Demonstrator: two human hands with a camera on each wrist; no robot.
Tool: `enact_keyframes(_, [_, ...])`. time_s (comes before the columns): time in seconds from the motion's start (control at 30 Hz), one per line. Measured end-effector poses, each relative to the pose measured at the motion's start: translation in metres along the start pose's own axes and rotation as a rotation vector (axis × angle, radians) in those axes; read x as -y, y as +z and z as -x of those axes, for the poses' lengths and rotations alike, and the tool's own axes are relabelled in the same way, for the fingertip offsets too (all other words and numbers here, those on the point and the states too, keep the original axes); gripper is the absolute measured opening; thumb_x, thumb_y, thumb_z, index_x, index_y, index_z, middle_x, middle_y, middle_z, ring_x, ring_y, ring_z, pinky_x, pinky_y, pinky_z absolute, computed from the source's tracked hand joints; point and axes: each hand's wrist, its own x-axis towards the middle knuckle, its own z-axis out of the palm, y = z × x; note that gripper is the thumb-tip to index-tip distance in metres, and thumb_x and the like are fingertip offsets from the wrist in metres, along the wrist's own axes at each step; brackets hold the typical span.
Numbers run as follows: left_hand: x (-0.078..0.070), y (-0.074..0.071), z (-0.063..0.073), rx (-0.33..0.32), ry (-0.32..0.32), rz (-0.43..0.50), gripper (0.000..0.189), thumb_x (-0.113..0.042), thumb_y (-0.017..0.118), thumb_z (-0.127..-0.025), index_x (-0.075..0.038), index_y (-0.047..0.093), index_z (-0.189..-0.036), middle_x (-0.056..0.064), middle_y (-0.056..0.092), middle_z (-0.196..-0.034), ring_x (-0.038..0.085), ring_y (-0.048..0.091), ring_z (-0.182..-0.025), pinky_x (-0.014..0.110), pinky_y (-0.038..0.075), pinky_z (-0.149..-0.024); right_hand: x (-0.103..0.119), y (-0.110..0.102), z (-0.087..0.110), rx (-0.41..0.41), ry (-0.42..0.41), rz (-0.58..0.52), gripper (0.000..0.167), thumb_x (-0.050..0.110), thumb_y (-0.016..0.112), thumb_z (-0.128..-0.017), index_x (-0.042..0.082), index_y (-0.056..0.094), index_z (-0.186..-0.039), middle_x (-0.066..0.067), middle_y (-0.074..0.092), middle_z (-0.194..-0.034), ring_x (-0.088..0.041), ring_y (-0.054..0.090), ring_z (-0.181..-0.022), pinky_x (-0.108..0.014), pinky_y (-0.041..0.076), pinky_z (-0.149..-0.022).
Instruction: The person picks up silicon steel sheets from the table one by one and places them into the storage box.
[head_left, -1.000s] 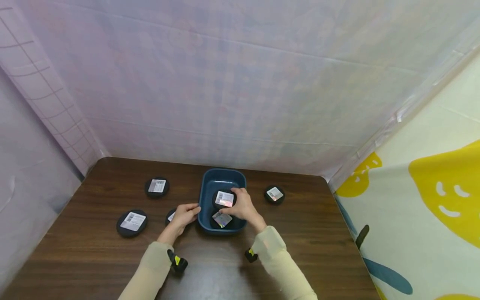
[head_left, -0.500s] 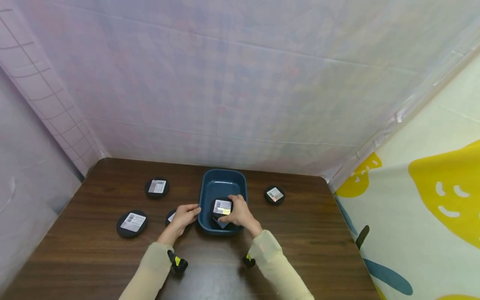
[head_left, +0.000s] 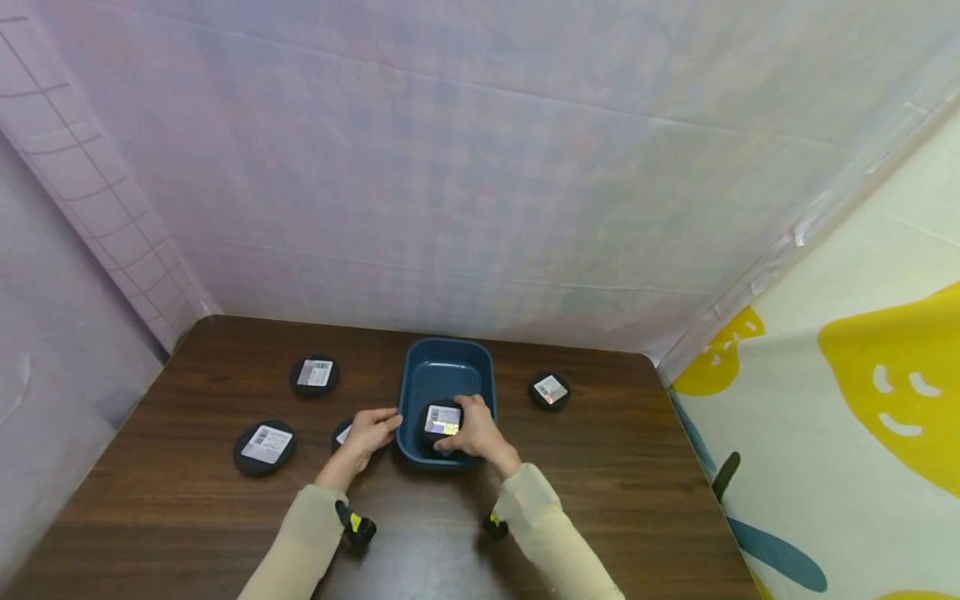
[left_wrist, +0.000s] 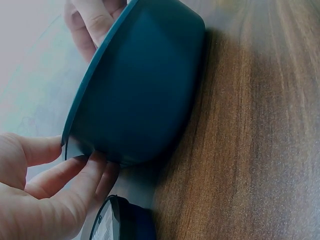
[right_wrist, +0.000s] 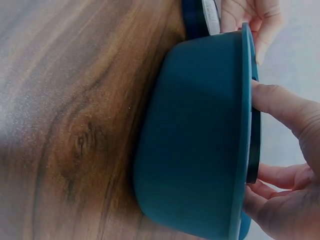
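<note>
A dark blue rectangular basin (head_left: 411,392) stands on the table. My left hand (head_left: 372,430) pinches its left rim; in the left wrist view the thumb (left_wrist: 42,150) is at the rim and the fingers lie against the outer wall. My right hand (head_left: 480,431) grips a round black lidded container (head_left: 442,422) with a white barcode label, low in the near half of the basin. Another labelled round container under it is almost wholly hidden. In the right wrist view, the held container's dark edge (right_wrist: 254,145) shows just past the basin's rim, between thumb and fingers.
More round black containers with white labels lie on the brown wooden table (head_left: 637,467): one at back left (head_left: 314,375), one at front left (head_left: 263,447), one on the right (head_left: 550,391). Another (head_left: 341,434) is partly behind my left hand. A cloth-covered wall (head_left: 450,167) rises behind.
My right hand has moved the round container toward me and down, over the one beneath, now mostly covering its label. My left hand has stayed at the basin's rim.
</note>
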Motion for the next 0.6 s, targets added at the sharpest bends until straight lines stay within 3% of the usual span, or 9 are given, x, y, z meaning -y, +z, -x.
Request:
enact_keyframes(0.33, [0.0021,0.0001,-0.0029,0.004,0.005,-0.001,0.039,-0.001,0.048,-0.094,0.021,0.043,-0.126,0.036,0.044,-0.129,0.033,0.050,-0.113,0.048,0.041,-0.096,-0.0023,0.0075,0.0016,-0.004,-0.019,0.006,0.085,0.023,0.092,-0.052,-0.007,0.053,-0.122,-0.021,0.053,-0.109,-0.032,0.054,-0.096,-0.040,0.048,-0.087])
enact_keyframes(0.6, [0.0008,0.0003,-0.0013,-0.006,0.005,-0.002,0.039,-0.001,0.048,-0.094,0.021,0.043,-0.126,0.036,0.045,-0.129,0.033,0.050,-0.112,0.047,0.042,-0.096,-0.0030,0.0105,0.0023,0.015,0.011,0.010,0.085,0.023,0.091,-0.054,-0.006,0.052,-0.124,-0.021,0.052,-0.111,-0.032,0.054,-0.099,-0.040,0.048,-0.088])
